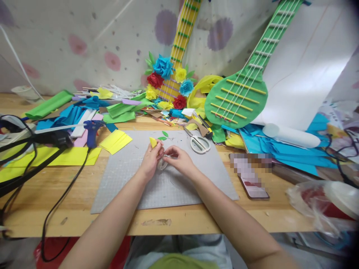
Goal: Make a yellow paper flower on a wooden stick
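Observation:
Over the grey cutting mat (pixel 123 179), my left hand (pixel 151 160) is closed, pinching a small folded piece of yellow crepe paper (pixel 153 142) that sticks up above the fingers. My right hand (pixel 179 160) is closed close beside it, its fingertips at a small whitish roll of tape (pixel 162 164) between the two hands. The fingers partly cover what lies between them. Just beyond my hands, small green paper leaves (pixel 165 133) lie on the mat. To the right rest scissors (pixel 199 144) with pale handles, blades pointing away.
A blue glue gun (pixel 92 132) with its cord stands at left, near yellow paper sheets (pixel 116 142). Behind are a flowered yellow paper instrument (pixel 179 48) and a green one (pixel 238 97). On the right are a phone (pixel 254 183), blue paper (pixel 294 149) and a plastic-wrapped container (pixel 322 201).

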A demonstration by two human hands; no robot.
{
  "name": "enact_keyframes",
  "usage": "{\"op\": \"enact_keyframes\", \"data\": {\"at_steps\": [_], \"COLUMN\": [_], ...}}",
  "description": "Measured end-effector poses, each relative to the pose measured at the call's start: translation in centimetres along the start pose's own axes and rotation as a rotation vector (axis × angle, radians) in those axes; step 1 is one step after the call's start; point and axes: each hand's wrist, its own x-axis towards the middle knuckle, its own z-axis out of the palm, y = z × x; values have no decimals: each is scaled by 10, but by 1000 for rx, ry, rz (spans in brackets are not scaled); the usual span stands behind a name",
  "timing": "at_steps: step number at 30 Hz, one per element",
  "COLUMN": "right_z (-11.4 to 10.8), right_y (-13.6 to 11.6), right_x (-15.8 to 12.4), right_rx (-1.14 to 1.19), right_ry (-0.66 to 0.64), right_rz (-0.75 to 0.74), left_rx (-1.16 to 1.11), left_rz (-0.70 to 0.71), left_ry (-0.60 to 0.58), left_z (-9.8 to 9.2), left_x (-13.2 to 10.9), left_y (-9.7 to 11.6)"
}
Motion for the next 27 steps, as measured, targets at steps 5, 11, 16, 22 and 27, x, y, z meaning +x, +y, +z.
{"op": "enact_keyframes", "data": {"at_steps": [5, 11, 16, 22, 27], "right_z": [3, -2, -18, -32, -37], "right_y": [3, 2, 1, 1, 2], "right_x": [0, -1, -3, -4, -3], "right_rx": [1, 252, 380, 459, 644], "right_ry": [32, 7, 66, 78, 64], "right_rz": [-63, 21, 34, 48, 78], "left_rx": [7, 275, 1113, 1350, 1197], "left_rz": [8, 37, 126, 28, 20], "left_ry": [14, 122, 208, 33, -173], "left_z": [2, -12, -36, -40, -38], "left_x": [-1, 7, 17, 27, 43], "left_y": [-1, -2, 1, 7, 25]}}
